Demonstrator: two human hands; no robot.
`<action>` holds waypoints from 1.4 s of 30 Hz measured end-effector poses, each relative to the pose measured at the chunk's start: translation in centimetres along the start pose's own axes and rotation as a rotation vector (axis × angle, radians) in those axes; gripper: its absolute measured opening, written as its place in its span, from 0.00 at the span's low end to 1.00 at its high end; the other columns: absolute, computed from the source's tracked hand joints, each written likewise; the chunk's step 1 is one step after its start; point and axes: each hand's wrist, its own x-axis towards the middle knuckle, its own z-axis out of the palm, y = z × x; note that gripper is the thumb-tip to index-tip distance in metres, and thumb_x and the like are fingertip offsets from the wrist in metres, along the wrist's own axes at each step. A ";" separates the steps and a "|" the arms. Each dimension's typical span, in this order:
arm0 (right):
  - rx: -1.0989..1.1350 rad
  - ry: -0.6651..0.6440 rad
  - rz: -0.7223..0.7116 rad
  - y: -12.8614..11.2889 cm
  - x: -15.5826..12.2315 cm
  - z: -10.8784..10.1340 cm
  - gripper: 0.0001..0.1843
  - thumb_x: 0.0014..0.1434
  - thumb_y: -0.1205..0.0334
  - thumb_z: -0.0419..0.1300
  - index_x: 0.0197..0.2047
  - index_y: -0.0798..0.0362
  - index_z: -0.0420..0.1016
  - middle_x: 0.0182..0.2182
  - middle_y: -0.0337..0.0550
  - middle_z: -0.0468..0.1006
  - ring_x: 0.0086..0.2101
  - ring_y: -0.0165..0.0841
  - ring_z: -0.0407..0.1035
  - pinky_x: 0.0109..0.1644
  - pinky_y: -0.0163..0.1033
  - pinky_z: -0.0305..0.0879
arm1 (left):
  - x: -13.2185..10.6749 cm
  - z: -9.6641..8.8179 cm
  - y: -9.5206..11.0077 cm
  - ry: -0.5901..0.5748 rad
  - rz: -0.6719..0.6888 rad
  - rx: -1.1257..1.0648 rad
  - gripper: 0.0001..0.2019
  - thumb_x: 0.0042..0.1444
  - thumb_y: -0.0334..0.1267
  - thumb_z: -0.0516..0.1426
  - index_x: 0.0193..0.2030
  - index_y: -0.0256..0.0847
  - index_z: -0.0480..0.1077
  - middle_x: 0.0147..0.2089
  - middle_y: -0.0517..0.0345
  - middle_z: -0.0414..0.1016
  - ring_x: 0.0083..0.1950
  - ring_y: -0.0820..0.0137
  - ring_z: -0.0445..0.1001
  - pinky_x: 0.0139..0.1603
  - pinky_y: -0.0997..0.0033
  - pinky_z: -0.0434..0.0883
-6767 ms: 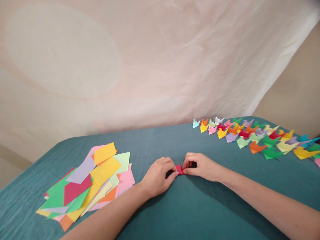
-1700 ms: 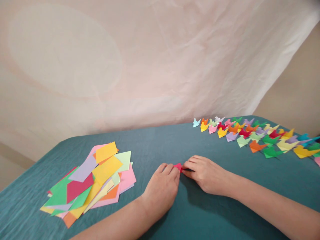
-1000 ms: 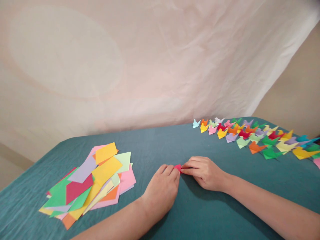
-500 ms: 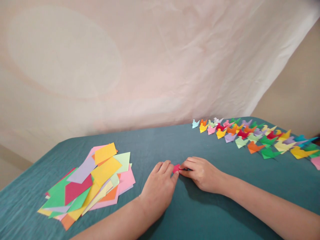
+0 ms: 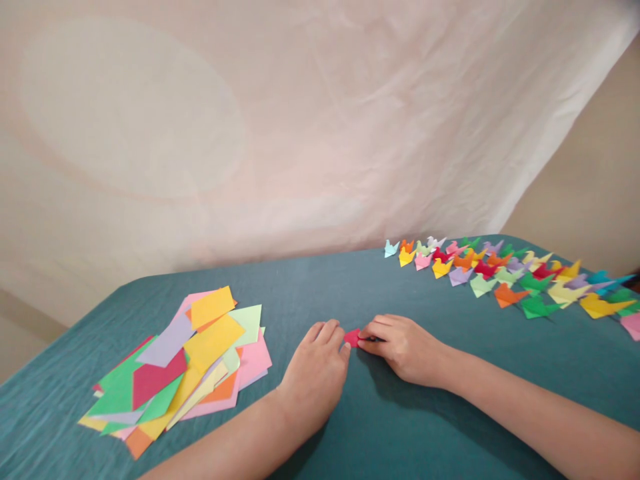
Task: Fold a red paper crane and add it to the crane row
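A small folded piece of pinkish-red paper (image 5: 352, 338) lies low over the cloth between my two hands. My right hand (image 5: 404, 350) pinches its right end between thumb and fingertips, the other fingers curled in. At the left end is my left hand (image 5: 316, 370), back upward, with its fingers bent and the thumb close to the paper's lower left edge. Its fingertips partly cover that end of the paper. The folds under the fingers are hidden.
On the left lies a loose, overlapping pile of coloured paper sheets (image 5: 210, 343). Several rows of folded paper birds (image 5: 507, 295) stand at the right and far right. A dark teal cloth (image 5: 310, 287) covers the table, with a pale hanging sheet (image 5: 300, 133) behind it.
My left thumb and hand have shifted slightly left and back, uncovering more of the red paper. My right hand keeps its pinch in about the same place.
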 end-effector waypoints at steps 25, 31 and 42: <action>-0.064 -0.206 0.135 -1.7 1.2 -1.2 0.16 0.61 0.68 0.50 0.52 0.53 0.68 0.39 0.48 0.70 0.38 0.39 0.60 0.40 0.44 0.57 | 0.4 1.2 0.5 0.062 0.108 0.113 0.15 0.56 0.29 0.50 0.49 0.26 0.69 0.47 0.43 0.71 0.51 0.58 0.65 0.52 0.60 0.62; 0.190 -0.031 0.232 -0.6 0.7 0.0 0.26 0.50 0.80 0.50 0.50 0.51 0.71 0.43 0.46 0.70 0.42 0.37 0.61 0.44 0.43 0.58 | 0.2 1.1 0.2 0.061 0.098 0.066 0.15 0.57 0.28 0.50 0.49 0.27 0.69 0.45 0.45 0.71 0.51 0.59 0.66 0.51 0.61 0.64; 0.454 0.105 0.266 0.7 0.5 0.7 0.28 0.50 0.80 0.47 0.50 0.50 0.71 0.42 0.46 0.71 0.43 0.36 0.64 0.47 0.44 0.62 | 0.4 2.2 -0.2 0.096 0.129 -0.090 0.15 0.56 0.24 0.47 0.46 0.30 0.70 0.44 0.46 0.72 0.49 0.62 0.69 0.53 0.63 0.66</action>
